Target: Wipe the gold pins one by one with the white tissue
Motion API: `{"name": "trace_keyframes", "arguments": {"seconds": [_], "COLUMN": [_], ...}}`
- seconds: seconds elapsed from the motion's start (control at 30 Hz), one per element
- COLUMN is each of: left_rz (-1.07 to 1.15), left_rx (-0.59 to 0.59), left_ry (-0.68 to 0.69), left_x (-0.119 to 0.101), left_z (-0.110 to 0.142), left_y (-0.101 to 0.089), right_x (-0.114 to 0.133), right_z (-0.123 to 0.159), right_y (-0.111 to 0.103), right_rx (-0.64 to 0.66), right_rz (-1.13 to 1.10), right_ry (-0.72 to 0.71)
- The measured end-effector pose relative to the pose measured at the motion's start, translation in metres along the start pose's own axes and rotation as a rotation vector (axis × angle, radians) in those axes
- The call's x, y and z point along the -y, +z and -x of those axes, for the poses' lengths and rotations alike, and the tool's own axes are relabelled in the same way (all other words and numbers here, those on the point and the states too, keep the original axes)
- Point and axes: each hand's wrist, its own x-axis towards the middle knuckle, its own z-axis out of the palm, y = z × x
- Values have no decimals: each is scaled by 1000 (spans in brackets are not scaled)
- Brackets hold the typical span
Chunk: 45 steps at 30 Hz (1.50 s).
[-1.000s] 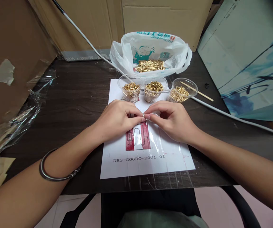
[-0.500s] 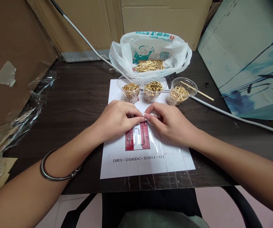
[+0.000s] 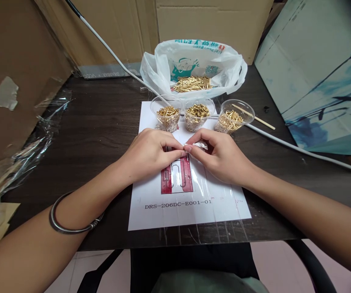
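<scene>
hold the crumpled white wad [image 3: 200, 145] lightly over the paper sheet [image 3: 146, 191], clamped in the grip of the right hand [image 3: 221, 156]. match that pressure with the left hand [image 3: 155, 154], pinched together at the grip just beside it, impossible to tell on what, and avoid nudging the plastic cups [image 3: 198, 125] beyond.

Crumpled white wad [image 3: 201, 145], partly hidden, pinched in right fingers [image 3: 198, 153] above white printed sheet [image 3: 151, 188].
</scene>
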Motion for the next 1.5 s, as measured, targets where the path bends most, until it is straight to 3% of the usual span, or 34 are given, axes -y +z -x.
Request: {"name": "trace_keyframes", "arguments": {"seconds": [0.37, 0.57, 1.17, 1.5], "left_rz": [7, 1, 44, 43], "left_rx": [-8, -9, -13, -7], "left_ry": [-65, -63, -57, -65], "left_x": [-5, -6, -6, -5], "left_z": [1, 1, 1, 1], "left_y": [1, 0, -1, 0], "right_x": [-1, -1, 1, 1], "right_z": [0, 0, 0, 0], "right_y": [0, 0, 1, 2], "right_rx": [-15, -61, 8, 1], "right_rz": [-30, -38, -9, -17], "right_ry": [-9, 54, 15, 68]}}
